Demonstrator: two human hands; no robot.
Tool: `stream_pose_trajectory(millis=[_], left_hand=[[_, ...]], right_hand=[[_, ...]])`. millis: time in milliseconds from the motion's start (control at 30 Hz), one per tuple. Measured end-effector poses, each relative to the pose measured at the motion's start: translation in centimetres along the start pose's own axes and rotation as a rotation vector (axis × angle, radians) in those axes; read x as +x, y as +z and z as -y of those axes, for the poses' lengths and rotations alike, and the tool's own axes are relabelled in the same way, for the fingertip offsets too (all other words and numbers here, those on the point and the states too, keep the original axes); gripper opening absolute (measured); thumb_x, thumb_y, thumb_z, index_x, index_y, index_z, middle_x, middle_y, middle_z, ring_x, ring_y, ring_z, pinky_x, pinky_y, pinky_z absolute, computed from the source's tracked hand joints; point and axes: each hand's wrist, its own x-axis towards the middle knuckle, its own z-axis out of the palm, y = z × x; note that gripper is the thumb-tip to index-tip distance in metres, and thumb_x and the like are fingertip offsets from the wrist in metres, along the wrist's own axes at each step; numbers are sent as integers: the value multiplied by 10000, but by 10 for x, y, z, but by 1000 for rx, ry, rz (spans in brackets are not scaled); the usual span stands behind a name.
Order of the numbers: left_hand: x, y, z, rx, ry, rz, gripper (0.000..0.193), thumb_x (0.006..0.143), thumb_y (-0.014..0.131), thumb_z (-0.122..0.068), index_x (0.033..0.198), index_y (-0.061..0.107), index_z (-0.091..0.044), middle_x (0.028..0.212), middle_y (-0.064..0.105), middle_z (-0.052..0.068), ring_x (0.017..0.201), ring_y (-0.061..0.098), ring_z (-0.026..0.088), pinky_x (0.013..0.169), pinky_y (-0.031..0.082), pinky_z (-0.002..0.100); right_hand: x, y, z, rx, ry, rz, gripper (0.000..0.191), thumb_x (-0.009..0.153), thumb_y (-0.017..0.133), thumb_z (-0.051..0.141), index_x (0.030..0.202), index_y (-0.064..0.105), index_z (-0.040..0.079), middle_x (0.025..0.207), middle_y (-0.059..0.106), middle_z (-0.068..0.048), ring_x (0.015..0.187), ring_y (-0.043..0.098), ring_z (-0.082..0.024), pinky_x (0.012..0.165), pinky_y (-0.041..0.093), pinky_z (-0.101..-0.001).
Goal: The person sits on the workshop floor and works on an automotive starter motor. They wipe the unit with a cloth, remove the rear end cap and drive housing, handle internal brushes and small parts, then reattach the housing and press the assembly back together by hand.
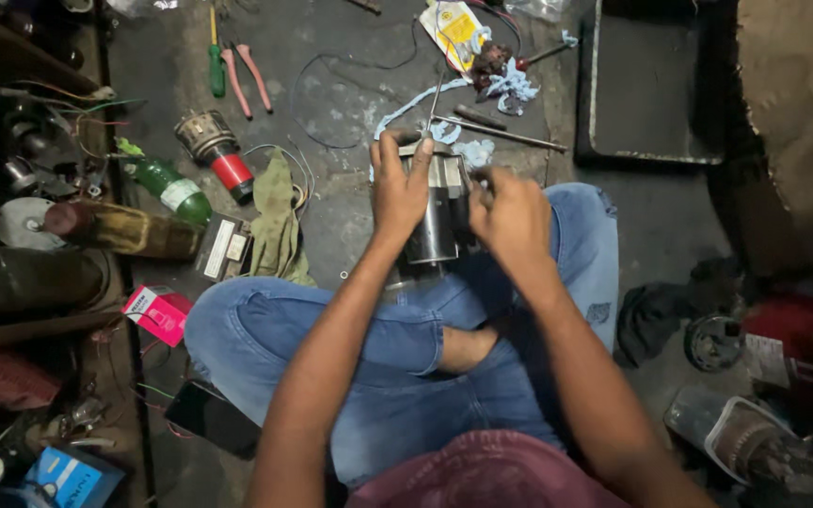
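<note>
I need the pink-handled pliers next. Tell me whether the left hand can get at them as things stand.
Probably yes, once it lets go. The left hand now rests on the metal motor housing. The pliers lie uncovered on the floor, ahead and to the left, with only low clutter between.

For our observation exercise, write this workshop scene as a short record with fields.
setting: person seated cross-legged on a concrete floor
left hand: grips the top of a dark cylindrical motor
right hand: at the motor's right side
left of the legs: green bottle, pink-handled pliers, pink box
beyond the motor: metal rod
</note>
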Motion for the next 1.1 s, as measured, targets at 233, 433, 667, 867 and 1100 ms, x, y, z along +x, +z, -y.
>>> stream_pose_trajectory(millis=[233,433,667,867,1100], left_hand=[[-1,0,2,0,-73,22,400,1033,616,-401,1186,540,-40,1190,577,198,1122,610,371,968,489,443],[2,3,1,-17,-29,-8,363,1039,618,-370,1173,542,-41,1185,585,192,1146,591,369,992,471,446],[3,9,4,-48,-8,-31,357,1033,635,-350,1151,546,-25,1162,607,192,1139,582,366,1006,456,445],[3,11,5,-31,-20,-49,363,1030,639,-346,1146,548,-14,1149,607,204,1123,574,371,990,455,449],[8,13,6,-48,38,-64,335,1036,640,-326,1138,551,-20,1142,612,200,1127,580,366,998,462,445]], right_hand=[[-5,18,-1,31,32,-97,156,921,704,168,1008,769,56,745,688,-239,708,680,-455,644,515,-532],[4,46,-9,380,19,-249,154,907,716,136,1000,745,17,868,750,-188,797,772,-336,723,585,-414],[16,26,-24,204,51,-142,148,881,744,141,972,776,28,832,746,-203,760,747,-364,685,567,-420],[16,28,-10,268,-20,-125,153,881,718,143,981,756,33,840,732,-205,765,743,-369,708,578,-438],[20,14,-15,135,-52,-116,142,878,729,134,947,763,14,828,722,-231,753,708,-422,681,545,-482]])
